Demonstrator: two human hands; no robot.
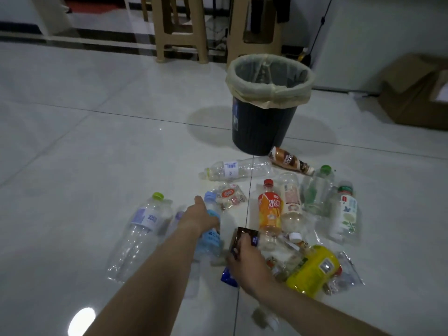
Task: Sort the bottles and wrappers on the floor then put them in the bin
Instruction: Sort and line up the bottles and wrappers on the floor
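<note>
Bottles (269,209) and wrappers (230,195) lie scattered on the floor (97,141) near the lined bin (257,127). Left hand (200,215) grips a blue-labelled bottle (210,240); right hand (247,261) pinches a dark wrapper (245,234).

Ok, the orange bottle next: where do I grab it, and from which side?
Grip the orange bottle round its labelled middle, coming down from above with the thumb on its left. It lies flat, red cap toward the bin; a clear bottle lies close along its right, while its left is bare floor.
</note>
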